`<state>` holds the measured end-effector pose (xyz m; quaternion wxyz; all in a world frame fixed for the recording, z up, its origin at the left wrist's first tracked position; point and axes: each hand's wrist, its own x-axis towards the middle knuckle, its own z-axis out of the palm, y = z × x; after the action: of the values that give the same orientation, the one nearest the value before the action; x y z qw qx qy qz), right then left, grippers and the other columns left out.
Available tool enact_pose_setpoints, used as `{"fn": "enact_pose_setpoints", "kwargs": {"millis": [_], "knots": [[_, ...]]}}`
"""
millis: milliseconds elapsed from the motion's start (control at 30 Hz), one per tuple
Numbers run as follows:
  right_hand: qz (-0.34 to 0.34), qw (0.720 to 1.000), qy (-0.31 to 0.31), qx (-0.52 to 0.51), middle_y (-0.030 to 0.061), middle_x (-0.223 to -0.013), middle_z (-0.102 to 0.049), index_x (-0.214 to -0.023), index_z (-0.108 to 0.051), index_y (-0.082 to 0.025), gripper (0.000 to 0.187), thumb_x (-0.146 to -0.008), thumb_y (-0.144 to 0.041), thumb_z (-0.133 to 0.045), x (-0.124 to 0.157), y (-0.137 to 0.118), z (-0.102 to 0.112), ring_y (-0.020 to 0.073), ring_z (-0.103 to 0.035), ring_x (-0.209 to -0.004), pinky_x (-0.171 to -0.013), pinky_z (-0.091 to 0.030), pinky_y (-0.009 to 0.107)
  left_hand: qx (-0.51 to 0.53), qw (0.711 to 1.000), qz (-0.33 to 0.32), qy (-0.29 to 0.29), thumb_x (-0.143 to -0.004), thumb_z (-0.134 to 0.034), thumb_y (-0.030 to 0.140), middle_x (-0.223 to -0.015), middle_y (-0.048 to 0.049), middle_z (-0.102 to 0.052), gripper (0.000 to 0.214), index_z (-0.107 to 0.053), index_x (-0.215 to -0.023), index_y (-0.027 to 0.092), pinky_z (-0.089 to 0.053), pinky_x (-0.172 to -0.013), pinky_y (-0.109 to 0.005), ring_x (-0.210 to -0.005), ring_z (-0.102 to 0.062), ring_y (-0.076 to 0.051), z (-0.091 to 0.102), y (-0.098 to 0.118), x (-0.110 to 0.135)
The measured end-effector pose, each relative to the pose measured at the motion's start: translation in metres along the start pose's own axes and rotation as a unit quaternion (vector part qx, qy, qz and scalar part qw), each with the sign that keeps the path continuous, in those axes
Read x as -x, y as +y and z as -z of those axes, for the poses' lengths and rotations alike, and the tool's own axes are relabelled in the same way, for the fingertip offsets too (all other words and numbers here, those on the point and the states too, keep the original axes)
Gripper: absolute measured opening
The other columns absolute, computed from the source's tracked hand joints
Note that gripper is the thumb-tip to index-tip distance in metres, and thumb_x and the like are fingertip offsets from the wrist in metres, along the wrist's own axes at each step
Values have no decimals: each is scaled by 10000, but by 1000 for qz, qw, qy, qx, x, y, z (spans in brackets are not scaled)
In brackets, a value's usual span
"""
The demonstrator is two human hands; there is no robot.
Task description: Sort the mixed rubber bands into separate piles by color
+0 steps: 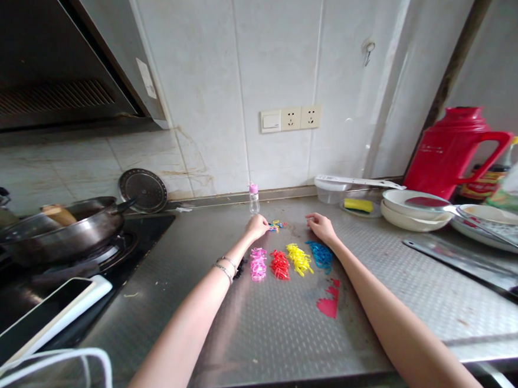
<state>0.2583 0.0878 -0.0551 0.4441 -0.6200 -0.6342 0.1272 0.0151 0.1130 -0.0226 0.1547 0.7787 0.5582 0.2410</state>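
Note:
My left hand [256, 226] is at the left edge of a small mixed-colour pile of rubber bands [279, 224]. Its fingertips are pinched together, and what they hold is too small to make out. To the right of that pile, my right hand [321, 227] rests low over the counter, fingers loosely apart and holding nothing visible. Nearer me lie sorted heaps: pink bands [258, 264], red bands [280, 264], yellow bands [299, 259] and blue bands [321, 256]. Black bands [238, 269] are partly hidden behind my left wrist. A small clear bottle with a pink cap [254, 199] stands behind my left hand.
A torn red piece [329, 301] lies on the metal counter [269, 341]. To the right are a knife [463, 265], bowls [413, 213], a yellow sponge [358, 205] and a red thermos [449, 154]. At left, a pan [62, 237] sits on the stove beside a phone [41, 321].

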Motion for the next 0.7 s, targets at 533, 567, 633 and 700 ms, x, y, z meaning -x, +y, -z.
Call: {"fn": "enact_pose_setpoints", "kwargs": {"millis": [533, 567, 633, 700], "knots": [[1, 1000, 5, 17, 24, -637, -635, -887, -633, -147, 311, -687, -239, -413, 0, -2, 0, 146, -570, -628, -628, -399, 233, 146, 979, -114, -81, -648, -598, 250, -708, -66, -671, 194, -701, -720, 102, -411, -613, -220, -654, -569, -134, 19, 25, 23], [1, 1000, 5, 17, 23, -636, -635, -884, -633, -148, 309, -686, -239, -415, 0, -2, 0, 146, -571, -630, -630, -399, 234, 152, 973, -134, -109, -650, -597, 250, -713, -66, -673, 200, -701, -732, 99, -409, -613, -218, -653, -569, -132, 20, 31, 29], [1, 1000, 4, 15, 23, -640, -636, -884, -633, -148, 308, -686, -242, -417, 0, -2, 0, 146, -572, -631, -633, -400, 234, 150, 963, -159, -158, -645, -604, 242, -703, -62, -672, 201, -701, -740, 94, -402, -599, -211, -636, -562, -126, 18, 42, 42], [1, 1000, 2, 13, 23, -645, -637, -886, -633, -150, 308, -687, -247, -419, 0, -1, 0, 145, -574, -632, -634, -402, 234, 141, 959, -169, -181, -649, -596, 224, -689, -58, -669, 196, -701, -747, 90, -392, -578, -204, -608, -552, -118, 14, 50, 52]]}}
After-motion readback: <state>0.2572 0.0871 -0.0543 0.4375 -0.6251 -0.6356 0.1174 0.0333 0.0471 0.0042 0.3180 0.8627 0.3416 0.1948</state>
